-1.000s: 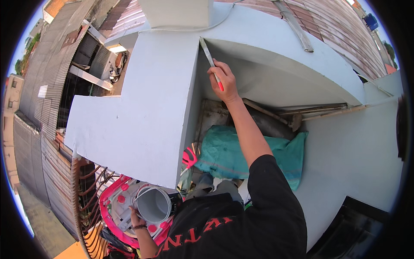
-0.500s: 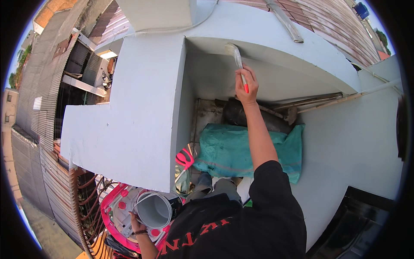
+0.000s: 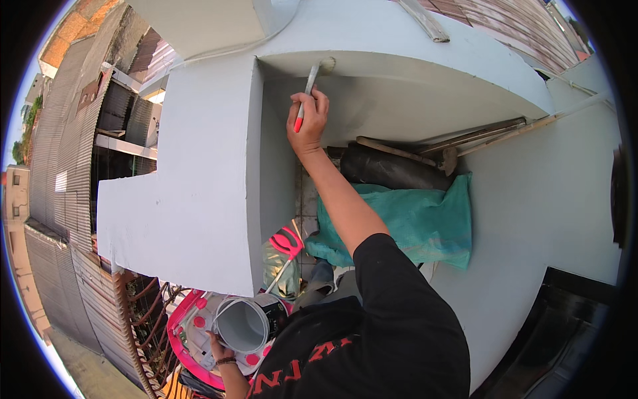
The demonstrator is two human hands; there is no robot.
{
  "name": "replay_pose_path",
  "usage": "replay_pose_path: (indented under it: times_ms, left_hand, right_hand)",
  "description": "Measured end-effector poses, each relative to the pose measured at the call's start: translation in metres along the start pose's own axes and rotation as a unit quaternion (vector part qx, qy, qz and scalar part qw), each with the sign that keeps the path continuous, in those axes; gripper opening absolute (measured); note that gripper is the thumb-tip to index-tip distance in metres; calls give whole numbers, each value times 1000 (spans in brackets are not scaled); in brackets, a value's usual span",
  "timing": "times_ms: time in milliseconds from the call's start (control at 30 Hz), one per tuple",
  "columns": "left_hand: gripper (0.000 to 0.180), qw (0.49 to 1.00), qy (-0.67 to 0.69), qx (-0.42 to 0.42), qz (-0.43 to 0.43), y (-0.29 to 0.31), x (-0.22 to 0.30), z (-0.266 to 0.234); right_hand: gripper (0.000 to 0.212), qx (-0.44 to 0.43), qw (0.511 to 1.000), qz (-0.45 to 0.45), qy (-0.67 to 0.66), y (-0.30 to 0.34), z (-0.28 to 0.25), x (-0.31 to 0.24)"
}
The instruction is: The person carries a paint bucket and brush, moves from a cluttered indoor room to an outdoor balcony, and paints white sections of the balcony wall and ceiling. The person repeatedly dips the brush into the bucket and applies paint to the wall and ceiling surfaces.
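Observation:
My right hand (image 3: 308, 122), arm stretched forward, is closed round the grey handle of a paintbrush (image 3: 312, 79) with a red end. The pale bristles touch the inner face of the low wall (image 3: 412, 74), just under its top edge and near the left corner. Down at the lower left, my left hand (image 3: 220, 348) grips the side of a paint bucket (image 3: 240, 324), close to its rim. The bucket tilts with its mouth up toward me; its inside looks whitish, and how much paint it holds cannot be made out.
A green sack (image 3: 425, 223) lies below the wall, with a dark roll (image 3: 392, 166) and wooden poles (image 3: 488, 138) behind it. A pink-handled tool (image 3: 287, 245) stands by my feet. Under the bucket is a pink-rimmed object (image 3: 178, 326). Rooftops (image 3: 60, 139) lie beyond the left wall.
My right hand has moved left along the wall with the paintbrush, and the brush now leans the other way, bristles to the right. My left hand keeps its hold on the bucket.

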State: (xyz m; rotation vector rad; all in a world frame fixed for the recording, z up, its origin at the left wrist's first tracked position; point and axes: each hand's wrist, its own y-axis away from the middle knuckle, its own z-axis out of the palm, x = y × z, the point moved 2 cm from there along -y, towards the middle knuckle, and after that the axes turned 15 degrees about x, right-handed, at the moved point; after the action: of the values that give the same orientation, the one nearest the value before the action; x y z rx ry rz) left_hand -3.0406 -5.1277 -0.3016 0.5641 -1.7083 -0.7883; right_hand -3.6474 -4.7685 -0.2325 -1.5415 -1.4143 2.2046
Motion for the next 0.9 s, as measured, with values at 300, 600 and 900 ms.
replay_pose_path:
  times_ms: [300, 600, 900]
  left_hand:
    - [34, 999, -30, -6, 29, 28, 25, 72]
    - [44, 998, -37, -57, 18, 38, 18, 93]
    - [54, 984, -23, -177, -22, -23, -3, 90]
  right_hand:
    - [17, -174, 980, -77, -67, -87, -80, 64]
    - [9, 198, 973, 11, 122, -112, -105, 81]
    - [12, -224, 965, 6, -134, -95, -102, 21]
